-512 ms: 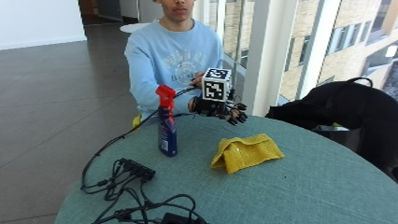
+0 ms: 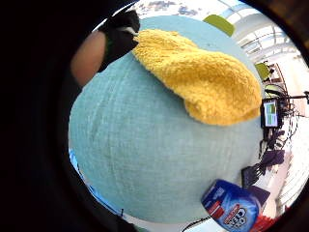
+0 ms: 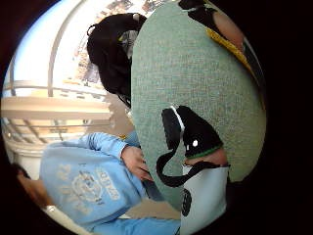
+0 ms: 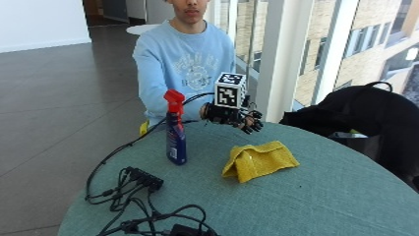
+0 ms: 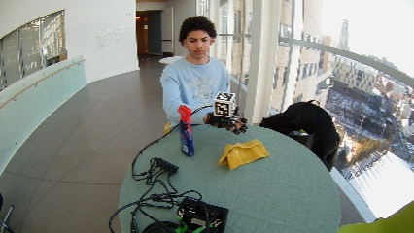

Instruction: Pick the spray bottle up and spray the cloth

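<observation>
A blue spray bottle (image 4: 175, 137) with a red trigger head stands upright on the round green table (image 4: 314, 196), left of centre. A yellow cloth (image 4: 258, 160) lies crumpled to its right. My gloved right hand (image 4: 243, 119) hovers above the table's far edge, between bottle and cloth, holding nothing, its fingers loosely curled. In the little finger side palm view the cloth (image 2: 203, 79) and the bottle's blue label (image 2: 231, 208) both lie below the palm. The thumb side palm view shows a gloved thumb (image 3: 193, 132) over bare table.
Black cables and a power strip (image 4: 140, 179) sprawl over the table's near left part. A black bag (image 4: 367, 115) sits on a seat at the far right. The person's bare left hand (image 3: 137, 164) rests at the table's far edge.
The gloved hand sits at about the same place above the table's far edge. Bottle and cloth have not moved.
</observation>
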